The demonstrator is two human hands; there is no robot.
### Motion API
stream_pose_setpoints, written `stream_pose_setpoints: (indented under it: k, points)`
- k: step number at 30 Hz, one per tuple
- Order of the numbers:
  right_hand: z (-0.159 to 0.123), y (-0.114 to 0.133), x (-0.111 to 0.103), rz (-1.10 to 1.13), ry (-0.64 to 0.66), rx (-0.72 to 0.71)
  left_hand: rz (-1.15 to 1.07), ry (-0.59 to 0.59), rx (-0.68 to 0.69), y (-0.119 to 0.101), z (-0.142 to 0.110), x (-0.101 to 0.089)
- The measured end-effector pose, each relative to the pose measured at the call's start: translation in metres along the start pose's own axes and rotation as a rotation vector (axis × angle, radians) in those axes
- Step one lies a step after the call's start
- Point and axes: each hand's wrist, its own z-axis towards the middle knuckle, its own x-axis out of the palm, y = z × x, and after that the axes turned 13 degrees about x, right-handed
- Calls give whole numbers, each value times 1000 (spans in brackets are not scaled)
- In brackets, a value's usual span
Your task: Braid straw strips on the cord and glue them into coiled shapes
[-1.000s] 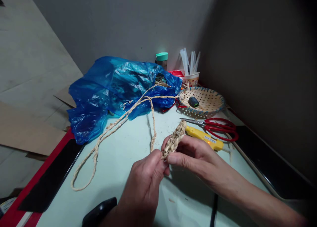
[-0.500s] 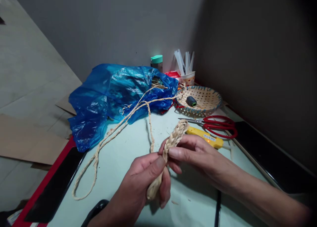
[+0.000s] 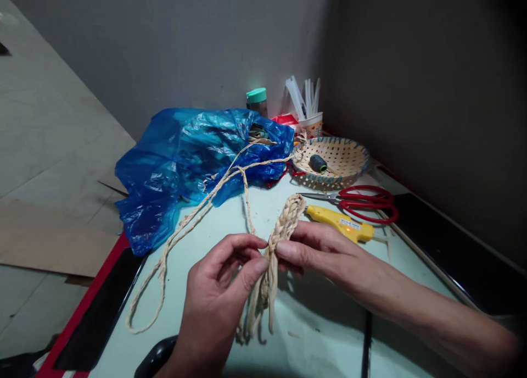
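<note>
A pale braid [image 3: 289, 218] of straw-like fibre is raised above the table, its thick plaited end tilted up and its loose strands [image 3: 269, 293] hanging down. My right hand [image 3: 317, 248] is closed on the braid's lower plaited part, thumb on the near side and fingers behind. Beside it, my left hand [image 3: 226, 279] pinches at the braid's left edge where the strands begin, with thumb and index tips against it and the other fingers curled. A thin twisted cord [image 3: 197, 213] lies to the left, looped at its near end.
A blue plastic bag [image 3: 197, 147] lies at the back left. Behind the hands are red-handled scissors [image 3: 364, 202], a yellow glue gun [image 3: 341, 222] and a woven basket [image 3: 346, 158] with a dark thread spool [image 3: 318, 163]. A cup of white sticks [image 3: 312, 124] stands near the wall.
My left hand has loosened its wrap round the lower bundle and shifted left and up, so the strands now hang spread apart. My right hand keeps hold of the braid.
</note>
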Motion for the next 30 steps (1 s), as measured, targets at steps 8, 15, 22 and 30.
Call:
stream_pose_setpoints:
  k: [8, 15, 22, 30]
  points:
    - [1, -4, -3, 56, 111, 47, -217, 88, -145, -2, 3, -6]
    - [1, -2, -2, 132, 145, 31, -375, 126, -244, -3, 3, -9]
    - [1, -3, -1, 154, 148, 26, -507, 263, -280, 1, 7, -14]
    - [0, -4, 10, 200, -37, 38, -443, 316, -308, 8, 10, -17]
